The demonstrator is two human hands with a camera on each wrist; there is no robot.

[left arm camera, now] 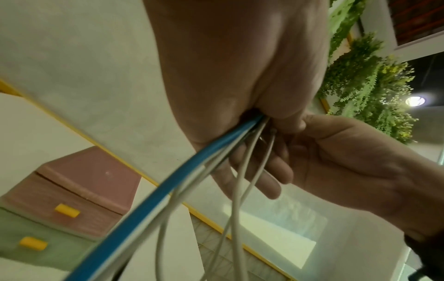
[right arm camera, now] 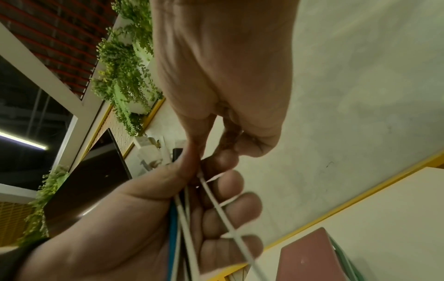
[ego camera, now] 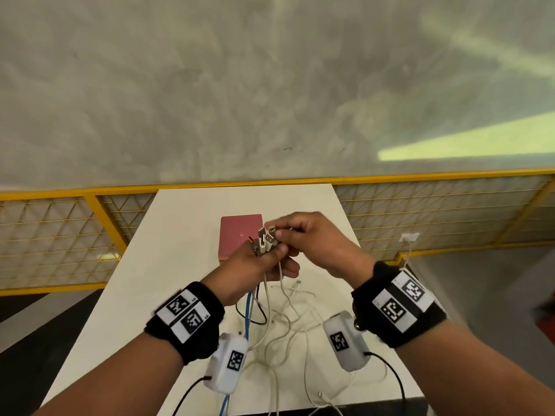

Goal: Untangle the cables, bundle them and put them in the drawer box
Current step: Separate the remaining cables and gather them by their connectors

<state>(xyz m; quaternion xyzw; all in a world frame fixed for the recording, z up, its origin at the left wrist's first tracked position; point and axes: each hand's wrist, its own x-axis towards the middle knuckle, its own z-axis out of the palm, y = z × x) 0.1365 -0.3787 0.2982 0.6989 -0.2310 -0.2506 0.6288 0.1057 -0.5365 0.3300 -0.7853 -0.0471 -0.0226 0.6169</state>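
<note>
cables: white/blue/black, tangled, plugs raised | drawer box: pink, shut, behind

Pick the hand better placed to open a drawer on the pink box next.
Right, probably. The left hand grips the gathered cable ends; the right hand only pinches one plug, easily released. Pink drawer box sits just beyond both.

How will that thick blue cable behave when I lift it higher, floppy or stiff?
Probably springy rather than limp: the thick blue cable sweeps from the left hand in one broad curve, while the thin white cables lie in loose loops on the white table. It will likely drag those along, since they leave the same grip.
</note>
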